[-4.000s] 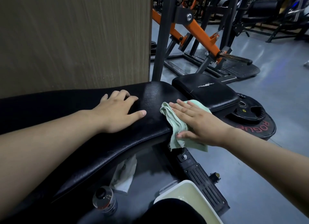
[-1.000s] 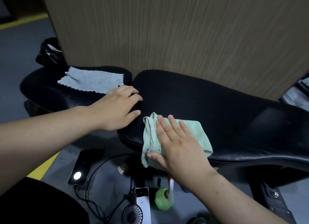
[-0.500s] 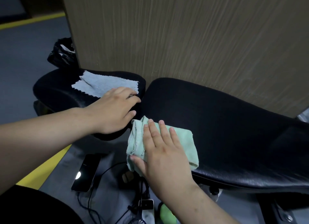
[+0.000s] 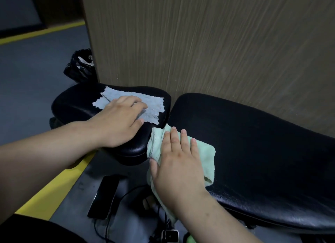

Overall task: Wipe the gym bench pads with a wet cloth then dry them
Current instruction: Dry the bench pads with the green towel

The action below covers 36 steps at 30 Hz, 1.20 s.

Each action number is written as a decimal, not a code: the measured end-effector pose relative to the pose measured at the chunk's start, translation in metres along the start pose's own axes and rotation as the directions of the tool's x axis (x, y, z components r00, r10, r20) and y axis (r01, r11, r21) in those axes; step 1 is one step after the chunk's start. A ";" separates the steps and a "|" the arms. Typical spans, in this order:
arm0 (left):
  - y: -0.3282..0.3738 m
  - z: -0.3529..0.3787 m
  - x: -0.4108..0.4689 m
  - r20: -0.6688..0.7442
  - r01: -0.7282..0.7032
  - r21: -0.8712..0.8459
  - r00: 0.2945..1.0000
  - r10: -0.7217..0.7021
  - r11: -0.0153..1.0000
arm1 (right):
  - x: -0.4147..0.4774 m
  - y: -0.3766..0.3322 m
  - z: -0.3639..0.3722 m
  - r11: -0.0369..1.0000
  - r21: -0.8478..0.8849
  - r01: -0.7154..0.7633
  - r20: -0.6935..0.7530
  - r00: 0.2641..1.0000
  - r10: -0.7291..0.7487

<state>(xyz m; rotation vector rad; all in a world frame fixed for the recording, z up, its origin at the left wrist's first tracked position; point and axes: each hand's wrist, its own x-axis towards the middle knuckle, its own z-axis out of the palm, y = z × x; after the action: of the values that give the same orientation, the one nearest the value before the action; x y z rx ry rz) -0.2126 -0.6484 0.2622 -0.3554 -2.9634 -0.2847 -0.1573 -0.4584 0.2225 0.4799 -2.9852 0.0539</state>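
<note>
A long black bench pad (image 4: 262, 148) runs to the right, and a smaller black seat pad (image 4: 76, 103) sits to its left across a narrow gap. My right hand (image 4: 178, 163) lies flat, fingers spread, on a folded pale green cloth (image 4: 206, 152) at the long pad's left front edge; part of the cloth hangs over the edge. My left hand (image 4: 119, 119) rests palm down on the seat pad, its fingers on a pale blue-grey cloth (image 4: 154, 106) spread flat there.
A wood-grain panel (image 4: 217, 43) stands right behind the pads. On the grey floor below lie a black phone (image 4: 104, 197), cables and a small white device (image 4: 169, 235). A black plastic bag (image 4: 79, 66) sits behind the seat pad. Yellow floor lines (image 4: 54, 184) run at the left.
My right hand has slid the green cloth leftward along the long pad to its left end. My left hand moved off the long pad onto the seat pad and the blue-grey cloth.
</note>
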 end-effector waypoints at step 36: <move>-0.044 -0.006 0.024 0.016 0.084 -0.040 0.996 -0.083 0.996 | 0.000 0.064 -0.049 0.986 0.094 0.137 0.369 0.915 -0.162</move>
<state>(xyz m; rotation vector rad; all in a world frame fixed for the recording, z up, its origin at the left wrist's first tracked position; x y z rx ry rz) -0.2457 -0.6866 0.2640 -0.2395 -2.9946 -0.3537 -0.1723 -0.3948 0.2703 0.8115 -3.3143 0.0525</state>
